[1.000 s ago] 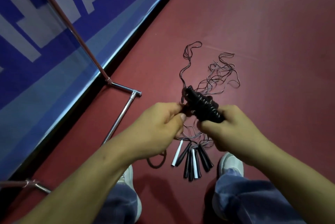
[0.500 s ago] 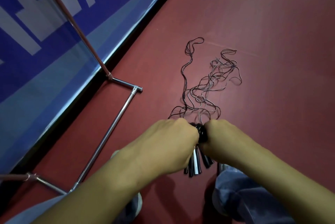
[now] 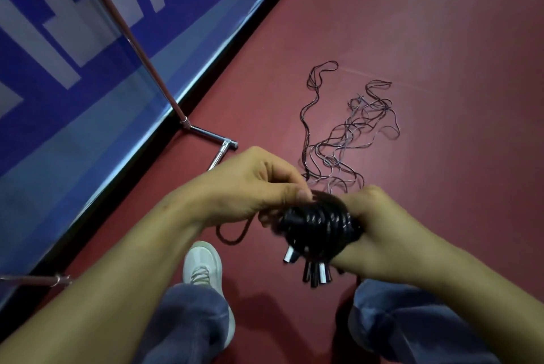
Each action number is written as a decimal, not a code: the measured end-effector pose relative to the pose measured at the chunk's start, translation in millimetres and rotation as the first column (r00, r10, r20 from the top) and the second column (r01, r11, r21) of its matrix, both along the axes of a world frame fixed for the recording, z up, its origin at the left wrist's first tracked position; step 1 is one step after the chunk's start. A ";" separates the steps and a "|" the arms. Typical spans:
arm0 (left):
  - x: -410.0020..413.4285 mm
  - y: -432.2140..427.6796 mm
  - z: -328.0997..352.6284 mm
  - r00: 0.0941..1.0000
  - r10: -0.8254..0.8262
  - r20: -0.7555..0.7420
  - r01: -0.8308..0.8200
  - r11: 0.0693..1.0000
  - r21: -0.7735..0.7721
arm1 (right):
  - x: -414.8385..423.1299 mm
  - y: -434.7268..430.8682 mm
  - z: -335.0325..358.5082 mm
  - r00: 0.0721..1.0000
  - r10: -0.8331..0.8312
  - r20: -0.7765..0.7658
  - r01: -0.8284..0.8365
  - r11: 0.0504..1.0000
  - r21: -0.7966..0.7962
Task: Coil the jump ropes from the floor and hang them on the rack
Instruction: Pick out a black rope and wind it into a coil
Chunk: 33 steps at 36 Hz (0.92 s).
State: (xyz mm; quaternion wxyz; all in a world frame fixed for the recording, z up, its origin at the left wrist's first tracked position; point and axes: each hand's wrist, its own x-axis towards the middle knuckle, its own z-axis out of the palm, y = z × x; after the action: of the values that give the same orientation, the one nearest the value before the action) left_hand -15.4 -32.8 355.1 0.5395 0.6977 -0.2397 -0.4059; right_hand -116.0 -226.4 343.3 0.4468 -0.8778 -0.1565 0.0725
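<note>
The right hand (image 3: 382, 231) gripped the black coil of jump ropes (image 3: 319, 221), fingers curled around it, with the handles (image 3: 316, 274) hanging at 6 o'clock. The left hand (image 3: 247, 187) pinched rope at the coil's 10 o'clock edge. From there loose rope (image 3: 347, 134) trailed over the red floor (image 3: 441, 40) toward 12 o'clock, and the rack (image 3: 206, 132) stood at 10 o'clock.

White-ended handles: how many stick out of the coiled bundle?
2. One white-ended handle pokes from the coiled bundle's lower left; the other hangs below it among black handles. More may be hidden behind the right hand.
</note>
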 end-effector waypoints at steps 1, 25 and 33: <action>-3.1 -1.8 -1.2 1.000 0.007 -0.030 -0.008 1.000 -0.017 | 0.6 -2.1 1.2 0.998 -0.063 -0.030 0.065 0.995 0.075; -22.1 -12.9 -13.8 0.921 -0.022 0.389 -0.121 0.933 0.338 | 19.2 -14.0 -7.4 0.820 -0.387 -0.421 0.534 0.783 0.319; -17.6 -7.0 -1.1 0.901 0.070 0.428 -0.184 0.956 0.230 | 20.0 -15.5 -13.5 0.809 -0.405 -0.426 0.528 0.818 0.226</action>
State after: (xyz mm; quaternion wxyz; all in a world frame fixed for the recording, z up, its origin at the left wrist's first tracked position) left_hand -33.0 -39.8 354.0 0.4036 0.8478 -0.2462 -0.2402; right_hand -95.9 -241.9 329.8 0.6135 -0.7717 0.1414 0.0900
